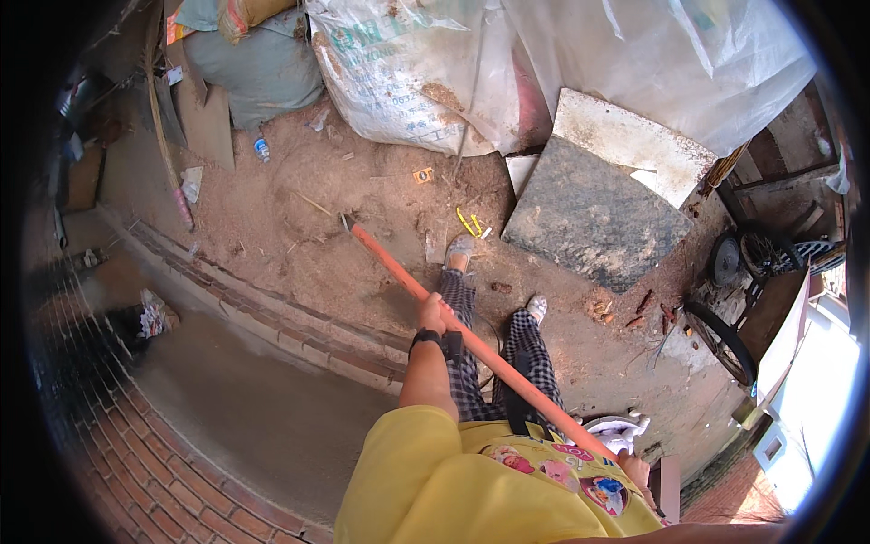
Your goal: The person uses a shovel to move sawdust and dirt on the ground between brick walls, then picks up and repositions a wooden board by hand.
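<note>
A long orange pole (517, 376) runs slantwise across my body, from the lower right up to the dirt floor. My left hand (436, 313) is closed around it partway along, with a dark band on the wrist. Farther back, beside my hip, my right hand (634, 469) grips the rear end, its fingers partly hidden. At the far end a narrow metal tip (345, 223) shows, low over the dirt; what kind of tool head it is cannot be made out. A thin stick (314, 203) lies just beyond that tip.
Large stuffed white sacks (399, 82) line the far side. A worn grey board (598, 213) lies right of my feet, with a wheeled cart (725, 340) beyond. A low brick edging (263, 304) crosses on the left. A small bottle (262, 150) lies on the dirt.
</note>
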Demonstrator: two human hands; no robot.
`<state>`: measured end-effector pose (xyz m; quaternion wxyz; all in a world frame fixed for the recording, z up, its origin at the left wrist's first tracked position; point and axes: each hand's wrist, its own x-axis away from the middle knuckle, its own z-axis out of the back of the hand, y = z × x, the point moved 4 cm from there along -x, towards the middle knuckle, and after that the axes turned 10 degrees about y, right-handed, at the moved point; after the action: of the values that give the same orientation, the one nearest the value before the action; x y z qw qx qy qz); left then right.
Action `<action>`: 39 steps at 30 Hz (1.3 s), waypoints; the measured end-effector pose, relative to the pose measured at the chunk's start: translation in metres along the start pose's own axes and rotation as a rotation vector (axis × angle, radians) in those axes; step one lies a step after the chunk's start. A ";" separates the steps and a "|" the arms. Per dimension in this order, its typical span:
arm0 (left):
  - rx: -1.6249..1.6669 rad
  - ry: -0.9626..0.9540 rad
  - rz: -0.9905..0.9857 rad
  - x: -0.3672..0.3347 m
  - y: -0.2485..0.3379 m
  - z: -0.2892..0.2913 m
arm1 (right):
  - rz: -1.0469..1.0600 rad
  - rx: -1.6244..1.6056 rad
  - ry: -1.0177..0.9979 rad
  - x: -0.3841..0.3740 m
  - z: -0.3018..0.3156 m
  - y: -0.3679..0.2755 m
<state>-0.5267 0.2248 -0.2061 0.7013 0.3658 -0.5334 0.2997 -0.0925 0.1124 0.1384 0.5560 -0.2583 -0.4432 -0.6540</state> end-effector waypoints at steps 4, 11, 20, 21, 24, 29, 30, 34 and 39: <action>-0.167 0.236 -0.104 0.010 0.012 0.007 | 0.039 -0.325 -0.149 -0.002 0.001 -0.021; -0.404 0.138 -0.514 0.087 0.038 -0.043 | 0.180 -0.520 -0.685 -0.027 -0.078 0.017; 0.208 -0.187 0.070 0.107 -0.113 -0.041 | 0.182 -0.243 0.071 -0.043 -0.012 0.174; 0.241 -0.258 0.146 0.119 -0.142 -0.055 | 0.167 -0.175 0.100 -0.036 0.012 0.204; 0.250 -0.446 0.407 0.170 -0.212 -0.094 | -0.016 0.106 0.315 -0.006 0.097 0.269; 0.218 -0.553 0.616 0.218 -0.278 -0.128 | -0.017 0.392 0.696 0.039 0.183 0.315; 0.238 -0.553 0.623 0.216 -0.274 -0.124 | -0.007 0.411 0.697 0.036 0.189 0.312; 0.310 -0.487 0.555 0.173 -0.246 -0.095 | 0.004 0.355 0.607 0.019 0.192 0.240; 0.640 -0.295 0.201 0.081 -0.140 -0.019 | 0.132 0.257 0.445 -0.011 0.158 0.086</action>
<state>-0.3831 0.1661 -0.1580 0.4339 0.5519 -0.5411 0.4629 -0.0317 0.2556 0.2289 0.7095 -0.0637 -0.3719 -0.5953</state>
